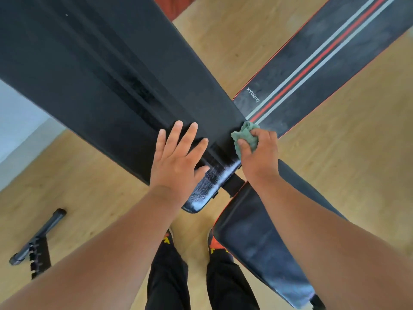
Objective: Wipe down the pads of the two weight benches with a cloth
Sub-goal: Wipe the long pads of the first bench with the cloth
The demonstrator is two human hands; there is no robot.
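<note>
From my remote feed, looking down over a wooden floor point(223, 52): at near left a dark metal bar point(38, 238) with a notched bracket lies on the boards. A plain black bench pad point(89, 70) runs from far left toward the centre, its near end shiny with glare. The left hand point(176, 162) lies flat on that pad, fingers straight and spread, holding nothing. Below, between the forearms, I see black trousers point(169, 276) and shoes with orange markings point(214, 245). The right hand point(259, 153) is curled round a crumpled green cloth point(245, 135), pressing it at the right edge of the black pad, just where the second bench begins. That second bench's striped pad point(324, 57) stretches to the far right, black with one red stripe between two pale grey ones and red piping; white lettering near its near end reads "XYWang". A separate dark seat pad point(257, 238) with red edging lies near right, partly under the right forearm.
</note>
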